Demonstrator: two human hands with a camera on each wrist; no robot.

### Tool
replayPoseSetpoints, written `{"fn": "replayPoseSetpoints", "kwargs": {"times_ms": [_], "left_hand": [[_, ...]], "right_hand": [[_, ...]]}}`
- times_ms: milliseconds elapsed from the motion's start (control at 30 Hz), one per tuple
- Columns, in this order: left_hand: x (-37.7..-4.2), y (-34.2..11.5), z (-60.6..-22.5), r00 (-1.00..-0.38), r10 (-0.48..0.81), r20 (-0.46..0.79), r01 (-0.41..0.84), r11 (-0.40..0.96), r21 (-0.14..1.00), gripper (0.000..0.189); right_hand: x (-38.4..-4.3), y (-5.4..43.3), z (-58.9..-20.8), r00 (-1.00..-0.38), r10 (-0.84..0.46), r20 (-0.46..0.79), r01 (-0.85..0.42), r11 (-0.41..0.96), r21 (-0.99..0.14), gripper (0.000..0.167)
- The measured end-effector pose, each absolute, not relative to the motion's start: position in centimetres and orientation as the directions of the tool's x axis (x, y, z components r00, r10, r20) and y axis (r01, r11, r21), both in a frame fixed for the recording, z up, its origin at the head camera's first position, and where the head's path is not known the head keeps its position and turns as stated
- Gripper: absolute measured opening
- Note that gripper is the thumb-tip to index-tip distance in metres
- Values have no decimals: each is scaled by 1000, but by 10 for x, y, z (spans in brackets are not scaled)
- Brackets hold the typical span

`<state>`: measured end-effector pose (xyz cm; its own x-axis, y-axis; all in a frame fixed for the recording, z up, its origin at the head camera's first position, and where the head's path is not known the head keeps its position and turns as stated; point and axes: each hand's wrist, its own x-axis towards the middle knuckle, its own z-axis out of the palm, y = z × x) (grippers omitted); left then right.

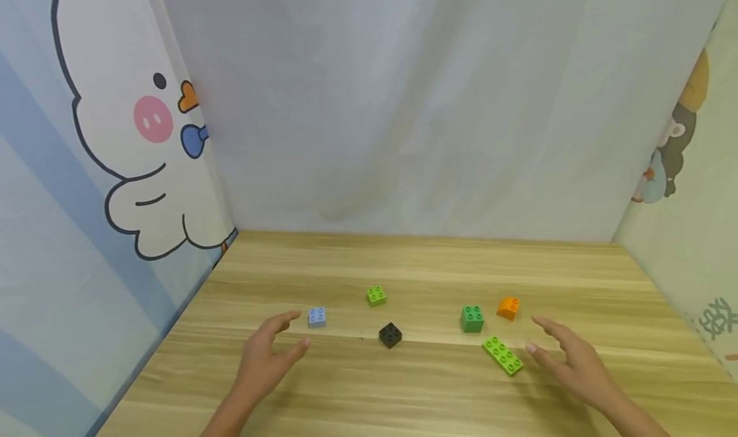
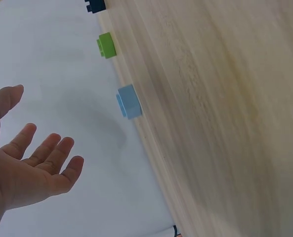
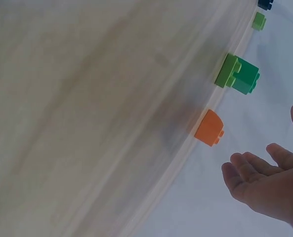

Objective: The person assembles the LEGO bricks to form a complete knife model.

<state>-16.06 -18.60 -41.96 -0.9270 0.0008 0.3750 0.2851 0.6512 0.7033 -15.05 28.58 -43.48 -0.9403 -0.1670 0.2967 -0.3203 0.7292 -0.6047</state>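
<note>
No brick is being held, and all six are lying apart from the fingers and from one another, none joined; judging by this, the handling is probably standing at its outset, with all the gripping remaining, though a finished spread could be looking the same.

The left hand (image 1: 266,360) is hovering with thumb and fingers well parted and gently bent, holding nothing. The light-blue 2x2 brick (image 1: 316,317) is lying just right of its fingertips; the black 2x2 brick (image 1: 390,336) and the small lime 2x2 brick (image 1: 376,296) are resting farther right.

The right hand (image 1: 579,370) is also hovering spread, grasping nothing. The lime 2x4 brick (image 1: 503,356) is lying just left of its thumb tip, the orange curved brick (image 1: 508,308) near and left of its index fingertip, and the green 2x2 brick (image 1: 472,320) farther left.
</note>
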Motion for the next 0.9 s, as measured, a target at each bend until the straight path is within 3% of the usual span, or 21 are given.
{"fn": "replayPoseSetpoints", "kwargs": {"times_ms": [267,467,900], "left_hand": [[-162,-171,-418,-957,29,288,244,619,746,49],[-163,-161,-421,-953,60,297,273,593,757,47],[-172,-146,-428,-949,138,283,313,530,789,45]], "right_hand": [[-153,278,-435,-968,-153,198,-249,662,-707,51],[-157,273,-436,-981,-149,121,-187,600,-778,55],[-164,265,-440,-986,-143,88,-154,555,-818,56]]}}
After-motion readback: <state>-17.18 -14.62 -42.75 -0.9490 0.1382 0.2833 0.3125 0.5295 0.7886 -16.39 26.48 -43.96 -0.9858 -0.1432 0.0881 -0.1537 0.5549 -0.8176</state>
